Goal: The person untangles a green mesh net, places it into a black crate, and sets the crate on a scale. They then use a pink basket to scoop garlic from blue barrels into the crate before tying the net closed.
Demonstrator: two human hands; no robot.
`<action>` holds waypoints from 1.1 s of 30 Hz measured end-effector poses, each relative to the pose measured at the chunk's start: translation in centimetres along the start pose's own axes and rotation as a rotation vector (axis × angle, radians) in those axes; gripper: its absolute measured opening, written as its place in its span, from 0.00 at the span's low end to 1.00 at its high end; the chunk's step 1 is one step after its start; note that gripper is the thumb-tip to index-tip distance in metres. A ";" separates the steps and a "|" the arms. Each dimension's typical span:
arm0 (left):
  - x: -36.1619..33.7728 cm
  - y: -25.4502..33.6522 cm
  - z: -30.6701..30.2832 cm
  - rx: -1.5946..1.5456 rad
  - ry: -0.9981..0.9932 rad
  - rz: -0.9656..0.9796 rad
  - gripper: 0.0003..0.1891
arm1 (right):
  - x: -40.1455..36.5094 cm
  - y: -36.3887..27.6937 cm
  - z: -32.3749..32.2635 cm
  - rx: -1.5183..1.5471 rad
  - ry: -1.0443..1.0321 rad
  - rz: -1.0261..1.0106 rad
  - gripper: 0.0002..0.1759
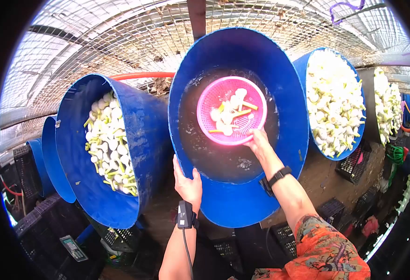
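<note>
My right hand (259, 141) grips the near right rim of a round pink plastic basket (204, 103). Several white bulbs with short green stems (226, 116), like fresh garlic, lie in the basket. It sits inside a big blue barrel (235, 46), over murky dark water (205, 156) in the barrel's lower part. At the barrel's near left edge is my left hand (187, 187), thumb apart from the outstretched fingers, with nothing held. A small device is strapped to the left wrist, a dark band to the right.
To the left, another blue barrel (72, 140) holds a heap of bulbs (114, 144). A fuller barrel of bulbs (333, 102) stands at the right, with more bulbs beyond it. Black crates (354, 163) lie low around. A red hose (142, 75) runs behind the barrels.
</note>
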State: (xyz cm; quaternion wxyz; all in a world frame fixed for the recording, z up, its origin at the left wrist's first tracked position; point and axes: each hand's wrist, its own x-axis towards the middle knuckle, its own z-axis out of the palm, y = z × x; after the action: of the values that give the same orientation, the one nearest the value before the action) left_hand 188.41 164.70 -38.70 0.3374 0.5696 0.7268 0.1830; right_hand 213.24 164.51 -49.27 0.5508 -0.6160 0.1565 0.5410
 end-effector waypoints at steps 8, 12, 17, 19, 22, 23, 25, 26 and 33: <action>-0.2 -0.7 -1.7 -0.016 -0.044 0.023 0.40 | -16.3 -7.8 -2.6 -0.121 -0.045 -0.405 0.36; -0.2 -3.3 -3.2 -0.204 -0.124 0.110 0.42 | -26.6 -8.8 2.5 -0.256 -0.016 -0.736 0.33; -4.8 -11.2 -12.7 -0.878 -0.209 -0.159 0.31 | -36.2 -1.8 14.0 -0.291 -0.327 -0.668 0.37; -7.6 -17.1 -18.7 -0.980 -0.173 -0.171 0.23 | -39.6 5.0 20.5 -0.268 -0.467 -0.672 0.35; -13.0 -26.6 -28.1 -1.127 -0.031 -0.469 0.17 | -43.5 16.5 29.2 -0.272 -0.765 -0.713 0.35; -15.0 -30.5 -30.3 -1.138 0.073 -0.541 0.16 | -44.3 20.8 31.6 -0.278 -0.808 -0.692 0.34; -18.9 -36.6 -34.8 -1.134 0.311 -0.720 0.16 | -44.7 29.2 35.6 -0.397 -0.895 -0.710 0.30; -21.0 -39.4 -36.5 -1.137 0.419 -0.781 0.17 | -45.2 33.7 37.6 -0.392 -1.005 -0.811 0.28; -32.9 -50.8 -41.0 -1.235 0.840 -1.091 0.18 | -52.3 54.4 47.6 -0.568 -1.544 -1.298 0.24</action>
State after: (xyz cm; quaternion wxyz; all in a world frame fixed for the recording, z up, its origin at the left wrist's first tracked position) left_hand 128.07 123.84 -33.57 0.3295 -0.2455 0.7307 0.5452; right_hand 127.69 165.10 -23.90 0.5205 -0.1756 -0.7310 0.4048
